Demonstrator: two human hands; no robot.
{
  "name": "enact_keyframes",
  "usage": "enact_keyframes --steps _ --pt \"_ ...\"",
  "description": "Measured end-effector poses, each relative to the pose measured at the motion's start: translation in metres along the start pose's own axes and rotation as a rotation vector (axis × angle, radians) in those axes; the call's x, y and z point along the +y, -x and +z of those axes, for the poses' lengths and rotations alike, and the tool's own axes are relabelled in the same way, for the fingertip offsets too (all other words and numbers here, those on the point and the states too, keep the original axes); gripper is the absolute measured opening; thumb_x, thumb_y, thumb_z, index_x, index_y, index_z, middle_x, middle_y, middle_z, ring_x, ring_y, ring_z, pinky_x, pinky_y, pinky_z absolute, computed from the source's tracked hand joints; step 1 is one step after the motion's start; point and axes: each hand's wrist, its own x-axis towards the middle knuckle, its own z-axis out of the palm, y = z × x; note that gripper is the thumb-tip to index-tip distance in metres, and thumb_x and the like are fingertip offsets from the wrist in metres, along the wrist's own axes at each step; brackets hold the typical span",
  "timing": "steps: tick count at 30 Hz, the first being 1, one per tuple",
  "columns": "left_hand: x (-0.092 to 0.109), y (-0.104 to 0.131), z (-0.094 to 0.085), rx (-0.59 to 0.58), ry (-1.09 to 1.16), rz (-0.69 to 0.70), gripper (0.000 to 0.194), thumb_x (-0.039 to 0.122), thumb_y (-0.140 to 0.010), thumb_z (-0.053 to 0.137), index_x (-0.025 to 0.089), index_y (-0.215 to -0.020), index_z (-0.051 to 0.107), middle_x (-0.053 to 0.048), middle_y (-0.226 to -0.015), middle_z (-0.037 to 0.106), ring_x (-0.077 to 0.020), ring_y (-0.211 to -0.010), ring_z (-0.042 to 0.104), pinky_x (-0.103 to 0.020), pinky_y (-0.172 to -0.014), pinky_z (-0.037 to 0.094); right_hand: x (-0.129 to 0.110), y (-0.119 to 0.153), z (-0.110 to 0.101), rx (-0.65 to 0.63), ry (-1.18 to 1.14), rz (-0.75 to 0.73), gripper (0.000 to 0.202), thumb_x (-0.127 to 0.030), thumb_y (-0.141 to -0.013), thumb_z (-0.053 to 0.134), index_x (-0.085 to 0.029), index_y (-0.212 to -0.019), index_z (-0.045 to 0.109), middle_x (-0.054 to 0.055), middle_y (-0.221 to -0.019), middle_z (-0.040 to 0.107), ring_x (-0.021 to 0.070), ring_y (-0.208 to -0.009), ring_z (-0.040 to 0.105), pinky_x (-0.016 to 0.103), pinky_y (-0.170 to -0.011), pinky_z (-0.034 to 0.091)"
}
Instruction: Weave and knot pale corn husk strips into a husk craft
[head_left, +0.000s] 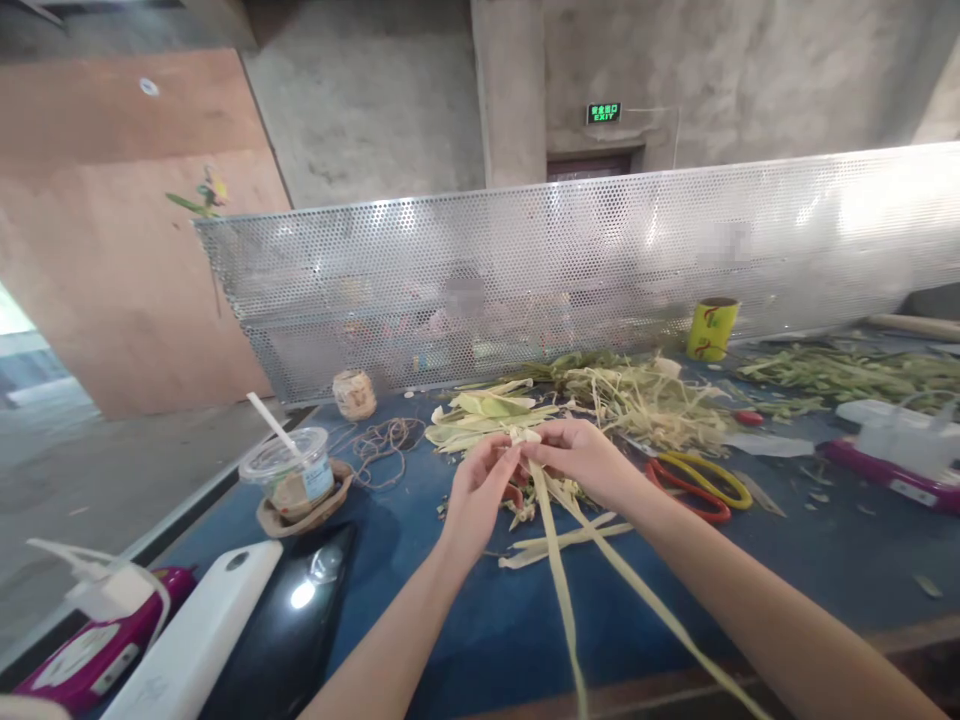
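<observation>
My left hand (480,485) and my right hand (583,455) meet above the middle of the table, fingers pinched together on pale corn husk strips (553,545). At the fingertips the husk is folded or knotted; its exact form is too small to make out. Two long ends hang down toward me past the table's front edge. Under and behind my hands lie small husk scraps and a flat pile of wider pale husks (469,415). A few loose strips (540,552) rest on the blue tabletop just below them. Scissors (701,485) with red and yellow handles lie beside my right forearm.
A lidded cup (296,475) with a straw stands in a brown dish at left, near tangled twine (386,445), a black tablet (289,620) and a white power bank (199,640). Purple power strips (892,475) sit at both sides. A perforated metal screen (562,260) borders the back.
</observation>
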Motion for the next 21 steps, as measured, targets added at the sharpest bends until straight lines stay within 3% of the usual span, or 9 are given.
enact_keyframes --steps 7,13,17,21 --pt "-0.002 -0.002 0.000 0.116 -0.321 0.084 0.024 0.035 -0.067 0.062 0.016 -0.081 0.067 -0.002 -0.064 0.062 -0.0127 -0.053 0.053 -0.021 -0.043 0.044 0.009 -0.003 -0.013 -0.037 -0.070 0.129 0.024 -0.035 -0.061 0.070 -0.013 -0.068 0.064 0.002 -0.065 0.065 0.0116 -0.059 0.062 0.023 -0.058 0.051" --pt "-0.005 -0.003 -0.005 0.246 -0.458 0.252 0.017 0.032 -0.063 0.067 0.021 -0.074 0.071 -0.006 -0.101 0.057 -0.0172 -0.086 0.055 -0.023 -0.064 0.046 0.017 -0.003 -0.017 -0.068 -0.068 0.171 0.039 -0.048 -0.059 0.068 -0.012 -0.072 0.065 0.007 -0.067 0.066 0.0146 -0.064 0.063 0.029 -0.063 0.052" --pt "-0.002 -0.004 -0.009 0.302 -0.461 0.259 0.016 0.032 -0.067 0.063 0.019 -0.073 0.070 -0.005 -0.087 0.061 -0.0161 -0.080 0.056 -0.024 -0.066 0.046 0.020 -0.005 -0.024 -0.024 0.037 0.113 0.043 -0.052 -0.063 0.062 -0.013 -0.080 0.066 0.008 -0.074 0.065 0.0145 -0.067 0.062 0.030 -0.065 0.051" --pt "-0.012 -0.004 -0.012 0.306 -0.445 0.139 0.021 0.033 -0.069 0.058 0.014 -0.076 0.067 0.000 -0.060 0.060 -0.0095 -0.047 0.050 -0.022 -0.049 0.043 0.020 -0.006 -0.031 0.115 0.286 -0.018 0.033 -0.042 -0.070 0.057 -0.016 -0.088 0.066 0.000 -0.060 0.056 0.0097 -0.047 0.049 0.025 -0.048 0.043"
